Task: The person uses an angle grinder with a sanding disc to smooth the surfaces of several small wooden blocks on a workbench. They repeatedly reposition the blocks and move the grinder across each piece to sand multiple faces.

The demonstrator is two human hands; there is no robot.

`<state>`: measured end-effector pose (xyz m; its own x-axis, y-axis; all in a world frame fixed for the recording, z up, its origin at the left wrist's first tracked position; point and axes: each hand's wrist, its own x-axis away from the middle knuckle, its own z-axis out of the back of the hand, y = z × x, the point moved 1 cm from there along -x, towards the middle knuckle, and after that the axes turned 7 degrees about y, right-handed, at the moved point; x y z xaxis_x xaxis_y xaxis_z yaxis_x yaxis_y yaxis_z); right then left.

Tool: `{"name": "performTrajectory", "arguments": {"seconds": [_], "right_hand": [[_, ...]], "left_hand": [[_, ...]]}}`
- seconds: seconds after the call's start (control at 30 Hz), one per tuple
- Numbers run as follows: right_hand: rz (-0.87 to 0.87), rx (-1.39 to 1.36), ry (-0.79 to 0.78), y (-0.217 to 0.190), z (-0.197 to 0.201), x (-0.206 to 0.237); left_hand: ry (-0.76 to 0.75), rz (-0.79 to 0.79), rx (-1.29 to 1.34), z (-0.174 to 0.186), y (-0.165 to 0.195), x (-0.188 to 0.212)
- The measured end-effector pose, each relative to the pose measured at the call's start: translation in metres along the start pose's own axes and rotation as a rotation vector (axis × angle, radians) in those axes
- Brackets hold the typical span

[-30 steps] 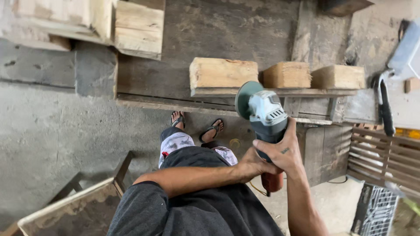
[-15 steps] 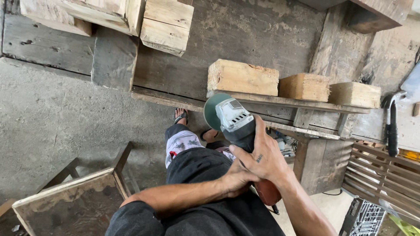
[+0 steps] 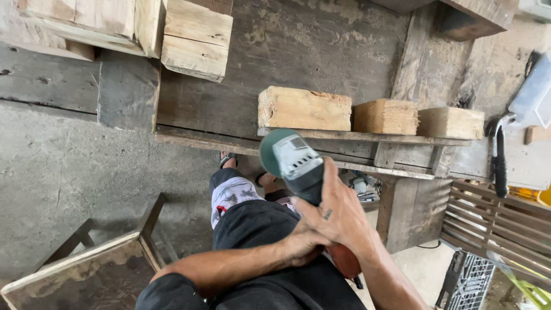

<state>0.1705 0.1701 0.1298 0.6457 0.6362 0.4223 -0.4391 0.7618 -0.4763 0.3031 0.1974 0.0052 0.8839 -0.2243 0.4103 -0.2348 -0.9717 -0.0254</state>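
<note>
A: Green grinder (image 3: 295,163) — where?
B: In my right hand (image 3: 338,215), fingers wrapped round its body; left hand (image 3: 301,244) clasped at the rear. Disc below the bench (image 3: 367,138).
A: Change?
B: Grinder nearer first block (image 3: 304,109).

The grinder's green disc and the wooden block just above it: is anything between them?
Only the workbench's plank edge that the block rests on; the head view shows nothing else above the grinder.

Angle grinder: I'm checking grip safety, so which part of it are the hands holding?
The right hand wraps the angle grinder around its body behind the head; the left hand grips nearer the rear handle.
</note>
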Motion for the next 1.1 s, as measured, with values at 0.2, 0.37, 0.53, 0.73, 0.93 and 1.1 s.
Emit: {"name": "performTrajectory", "arguments": {"seconds": [0.2, 0.37, 0.53, 0.73, 0.93, 1.1], "right_hand": [[-0.301, 0.028, 0.067, 0.044, 0.027, 0.013], [-0.333, 0.115, 0.184, 0.054, 0.041, 0.019], [-0.155, -0.014, 0.006, 0.022, 0.022, 0.004], [0.059, 0.023, -0.049, 0.000, 0.010, -0.009], [-0.245, -0.027, -0.041, 0.041, 0.036, 0.005], [-0.432, 0.045, 0.101, 0.094, 0.068, 0.019]], "left_hand": [[-0.052, 0.138, -0.041, -0.008, -0.052, -0.059], [-0.149, 0.262, -0.043, -0.020, -0.064, -0.076], [0.000, -0.003, 0.045, -0.023, -0.020, -0.024], [0.099, 0.025, 0.083, -0.026, 0.012, 0.007], [0.039, 0.206, 0.033, -0.033, -0.025, -0.035], [-0.049, 0.337, -0.003, -0.054, -0.066, -0.102]]}}
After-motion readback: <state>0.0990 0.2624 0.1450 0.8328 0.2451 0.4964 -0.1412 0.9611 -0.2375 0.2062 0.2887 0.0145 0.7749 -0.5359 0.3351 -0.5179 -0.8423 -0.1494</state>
